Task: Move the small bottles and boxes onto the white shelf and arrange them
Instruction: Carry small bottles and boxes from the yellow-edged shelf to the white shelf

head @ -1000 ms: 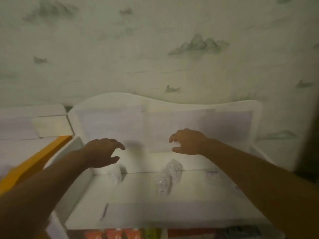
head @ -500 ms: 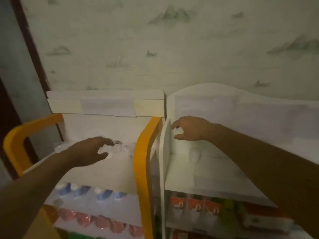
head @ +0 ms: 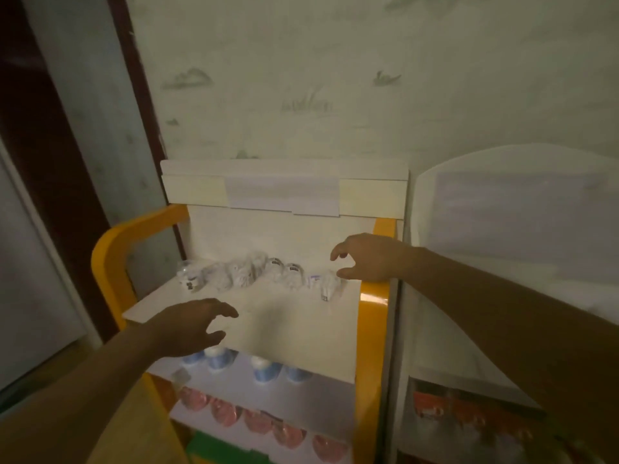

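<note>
Several small clear bottles (head: 254, 272) lie in a row along the back of the top board (head: 294, 329) of an orange-sided rack. My right hand (head: 365, 257) hovers open, fingers curled, just right of the rightmost bottle (head: 330, 284), above the orange side rail (head: 373, 306). My left hand (head: 191, 324) hangs open over the board's front left part, holding nothing. The white shelf (head: 509, 209) stands to the right of the rack; its curved back panel shows, and my right forearm crosses in front of it.
Lower tiers of the rack hold blue-capped containers (head: 264, 370) and red round packs (head: 258, 420). Red packets (head: 435, 406) sit on a lower level of the white shelf. A patterned wall is behind; a dark door frame (head: 60, 162) stands at the left.
The view has swung left from the white shelf to the orange-sided rack. Both hands moved over the rack's top board; the right hand left the white shelf and now nears the bottles.
</note>
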Motion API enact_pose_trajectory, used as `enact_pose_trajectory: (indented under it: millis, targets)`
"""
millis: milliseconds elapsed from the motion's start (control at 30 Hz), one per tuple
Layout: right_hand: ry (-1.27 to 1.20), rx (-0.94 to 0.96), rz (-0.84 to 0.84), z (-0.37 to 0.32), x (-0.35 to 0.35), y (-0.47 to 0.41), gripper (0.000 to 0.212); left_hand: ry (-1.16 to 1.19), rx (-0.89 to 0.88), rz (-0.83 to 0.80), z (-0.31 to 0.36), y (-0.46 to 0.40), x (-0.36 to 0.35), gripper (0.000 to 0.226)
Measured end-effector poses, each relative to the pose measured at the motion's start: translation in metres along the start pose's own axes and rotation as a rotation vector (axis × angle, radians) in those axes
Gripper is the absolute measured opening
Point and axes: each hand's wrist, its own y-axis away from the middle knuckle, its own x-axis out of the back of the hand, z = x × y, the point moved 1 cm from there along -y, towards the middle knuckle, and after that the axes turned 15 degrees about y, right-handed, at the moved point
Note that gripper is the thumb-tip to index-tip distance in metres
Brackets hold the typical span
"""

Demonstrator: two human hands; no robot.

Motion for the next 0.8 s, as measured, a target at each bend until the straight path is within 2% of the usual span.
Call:
enact_pose_trajectory:
  millis: [100,267,367,467,600,800]
  targets:
    - [-0.033,0.005,-0.018,-0.002,-0.012,-0.042,0.046,0.019,-0.006,0.0,-0.029,-0.026,-0.012,0.044]
    - [-0.08,-0.018,-0.085,0.004,-0.024,-0.114,0.045,-0.001,-0.026,-0.131,-0.068,-0.066,-0.023,0.049]
    - [-0.076,-0.054,-0.082,0.005,-0.039,-0.144,0.044,0.04,-0.011,-0.109,-0.095,-0.086,-0.016,0.048]
    - [-0.042,-0.06,-0.152,0.0,-0.06,-0.161,0.045,0.096,-0.027,-0.113,-0.111,-0.107,-0.011,0.045]
    - [0.042,-0.078,-0.241,-0.003,-0.079,-0.174,0.05,0.092,-0.142,-0.153,-0.112,-0.151,-0.008,0.045]
    - [0.049,-0.212,-0.409,0.01,-0.104,-0.184,0.054,0.087,-0.376,-0.211,-0.091,-0.228,-0.021,0.045]
